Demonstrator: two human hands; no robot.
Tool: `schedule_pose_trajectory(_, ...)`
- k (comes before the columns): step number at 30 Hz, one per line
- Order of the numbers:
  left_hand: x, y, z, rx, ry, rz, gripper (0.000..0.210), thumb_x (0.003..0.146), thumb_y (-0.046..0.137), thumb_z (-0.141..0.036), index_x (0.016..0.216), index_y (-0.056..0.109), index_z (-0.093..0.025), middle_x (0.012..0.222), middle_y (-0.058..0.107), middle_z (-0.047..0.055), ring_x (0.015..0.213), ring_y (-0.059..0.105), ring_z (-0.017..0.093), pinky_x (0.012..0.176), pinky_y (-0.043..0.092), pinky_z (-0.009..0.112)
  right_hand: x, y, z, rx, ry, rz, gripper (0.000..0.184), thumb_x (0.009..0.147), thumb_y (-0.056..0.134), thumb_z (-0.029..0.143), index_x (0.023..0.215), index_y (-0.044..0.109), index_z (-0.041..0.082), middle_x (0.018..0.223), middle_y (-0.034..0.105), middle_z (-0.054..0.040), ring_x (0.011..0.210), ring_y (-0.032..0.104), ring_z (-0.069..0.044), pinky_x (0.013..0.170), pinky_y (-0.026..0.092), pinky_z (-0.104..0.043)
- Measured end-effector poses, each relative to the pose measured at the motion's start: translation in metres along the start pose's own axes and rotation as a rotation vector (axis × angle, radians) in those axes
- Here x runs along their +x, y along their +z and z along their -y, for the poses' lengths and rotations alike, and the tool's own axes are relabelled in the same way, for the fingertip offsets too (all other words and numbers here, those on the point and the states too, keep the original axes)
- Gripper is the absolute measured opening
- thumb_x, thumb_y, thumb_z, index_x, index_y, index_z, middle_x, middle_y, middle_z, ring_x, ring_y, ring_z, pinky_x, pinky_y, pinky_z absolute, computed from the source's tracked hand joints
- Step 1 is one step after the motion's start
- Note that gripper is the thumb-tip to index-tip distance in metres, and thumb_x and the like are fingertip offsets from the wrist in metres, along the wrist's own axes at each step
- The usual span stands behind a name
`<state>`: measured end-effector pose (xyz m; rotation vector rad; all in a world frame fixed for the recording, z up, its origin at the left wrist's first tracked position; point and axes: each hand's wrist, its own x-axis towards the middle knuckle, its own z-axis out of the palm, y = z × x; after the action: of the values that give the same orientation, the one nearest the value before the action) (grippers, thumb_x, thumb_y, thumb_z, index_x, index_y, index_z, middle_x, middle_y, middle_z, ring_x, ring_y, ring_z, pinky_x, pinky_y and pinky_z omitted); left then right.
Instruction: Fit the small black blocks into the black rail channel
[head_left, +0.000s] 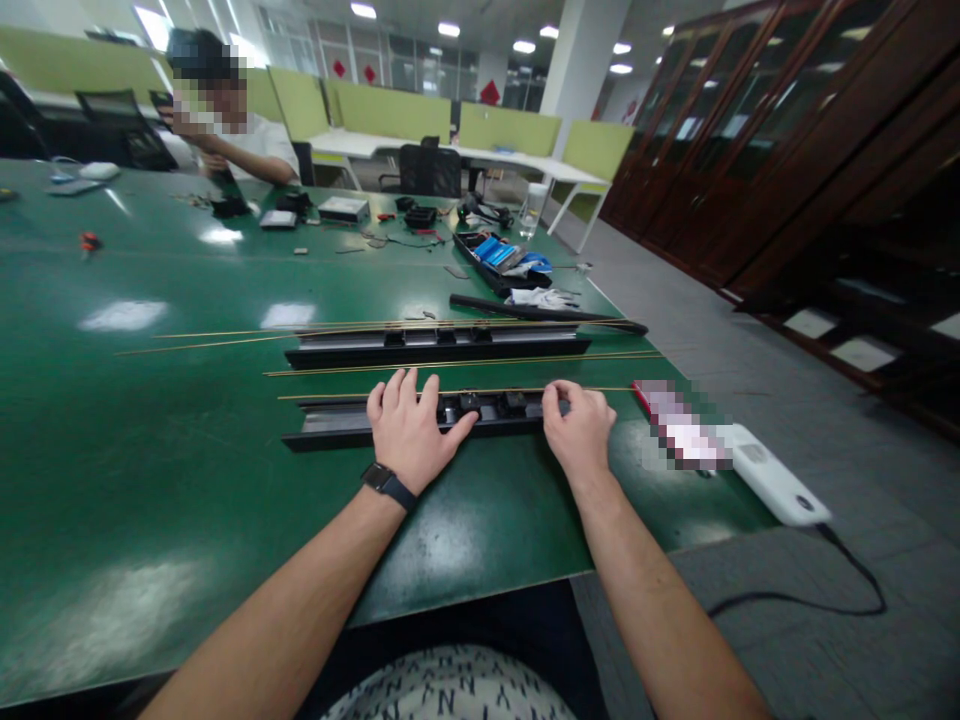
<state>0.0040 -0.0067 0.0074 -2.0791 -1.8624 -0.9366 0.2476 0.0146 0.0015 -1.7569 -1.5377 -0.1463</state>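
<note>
A black channel-shaped rail (pixel 330 435) lies across the green table in front of me, with small black blocks (pixel 470 403) set along its middle. My left hand (pixel 409 428) rests spread over the rail, thumb pointing right toward the blocks. At the rail's right end, my right hand (pixel 579 428) is closed in a pinch on a thin golden rod (pixel 330 397), which runs along the rail's far side. My fingers hide part of both. Beyond it lies a similar rail (pixel 345 355) with several golden rods (pixel 217 340) on and beside it.
The green table (pixel 187 480) ends at my waist. On the right lie a red-edged phone (pixel 679 425) and a white device (pixel 776 475) with a black cable. Farther back are a black tray of blue packets (pixel 502 258), a glove (pixel 541 298) and a seated person (pixel 247 150).
</note>
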Motion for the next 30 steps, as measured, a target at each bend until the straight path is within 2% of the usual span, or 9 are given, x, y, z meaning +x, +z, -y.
schedule_pose_trajectory(14,-0.0001,0.0006,-0.0004,0.024,-0.009,-0.005,0.071,0.09,0.061,-0.072,0.136,0.068,-0.019,0.151,0.059,0.023,0.148,0.046,0.04,0.124,0.027,0.06,-0.0035,0.0032,0.0007,0.053,-0.11,0.055,0.032,0.1,0.056,0.045,0.111,0.077,0.024,0.101,0.079,-0.0072,0.105,0.063,-0.026,0.096,0.038,-0.041)
schedule_pose_trajectory(21,0.0002,-0.0005,0.0002,0.029,0.002,0.004,0.071,0.091,0.06,-0.071,0.136,0.068,-0.017,0.151,0.059,0.024,0.148,0.046,0.04,0.124,0.028,0.059,-0.0006,0.0035,-0.0015,0.045,-0.025,-0.002,0.036,0.099,0.054,0.045,0.116,0.075,0.022,0.099,0.079,-0.0088,0.106,0.064,-0.028,0.098,0.039,-0.044)
schedule_pose_trajectory(26,0.0003,0.0,-0.0004,0.005,-0.008,0.003,0.07,0.091,0.061,-0.071,0.136,0.068,-0.018,0.152,0.058,0.023,0.149,0.045,0.04,0.125,0.027,0.06,0.0002,0.0035,-0.0025,0.024,-0.012,-0.009,0.034,0.099,0.053,0.047,0.105,0.076,0.022,0.1,0.079,-0.0091,0.105,0.064,-0.028,0.097,0.039,-0.043)
schedule_pose_trajectory(30,0.0004,0.0001,-0.0011,-0.02,-0.017,0.011,0.07,0.091,0.062,-0.07,0.136,0.068,-0.017,0.153,0.056,0.024,0.149,0.044,0.041,0.125,0.025,0.062,-0.001,0.0027,-0.0004,0.047,-0.057,0.024,0.034,0.099,0.053,0.048,0.107,0.075,0.023,0.1,0.08,-0.0081,0.105,0.064,-0.028,0.096,0.039,-0.042)
